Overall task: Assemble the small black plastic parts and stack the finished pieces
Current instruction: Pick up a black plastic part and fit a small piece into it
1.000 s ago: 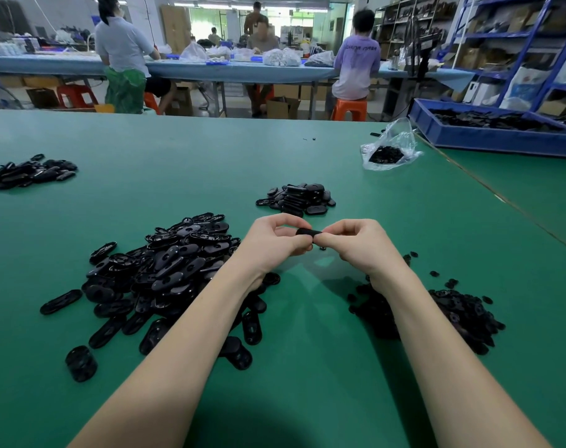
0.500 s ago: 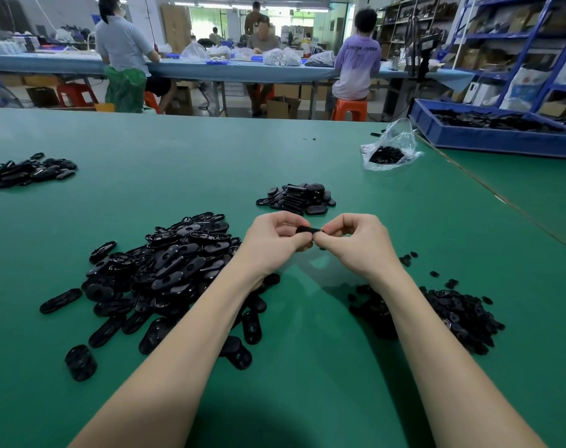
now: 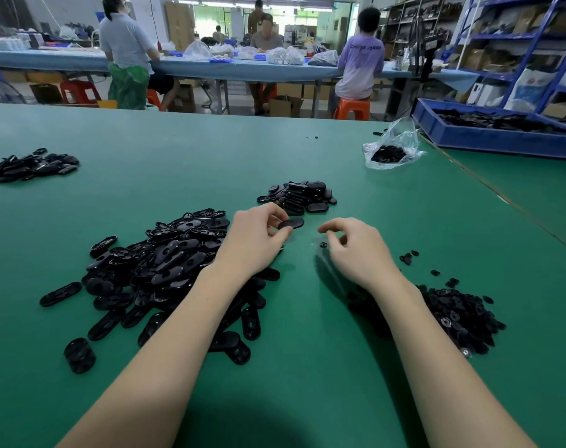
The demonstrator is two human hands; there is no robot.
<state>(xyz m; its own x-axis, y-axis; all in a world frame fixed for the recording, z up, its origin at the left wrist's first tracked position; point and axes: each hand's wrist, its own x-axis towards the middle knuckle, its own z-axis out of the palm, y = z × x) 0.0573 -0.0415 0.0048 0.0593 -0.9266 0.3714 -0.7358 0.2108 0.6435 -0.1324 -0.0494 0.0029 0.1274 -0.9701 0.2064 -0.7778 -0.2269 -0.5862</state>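
Note:
My left hand (image 3: 259, 237) pinches one black oval piece (image 3: 291, 224) by its end, just above the green table (image 3: 307, 367). My right hand (image 3: 356, 247) hovers a little to the right with loosely curled fingers that hold nothing. A small black round part (image 3: 323, 244) lies just below its fingertips. Just beyond my left hand sits the stack of finished pieces (image 3: 301, 195). A big heap of loose oval pieces (image 3: 165, 263) lies to the left of my left forearm. A heap of small round parts (image 3: 459, 318) lies to the right of my right forearm.
Another heap of black pieces (image 3: 29, 164) lies at the far left. A clear plastic bag (image 3: 391, 150) with black parts sits at the back right, beside a blue tray (image 3: 495, 137) of parts. Other people work at a long table behind.
My hands were together, both gripping one piece. They have parted: my left hand keeps the oval piece and my right hand has let go and moved right.

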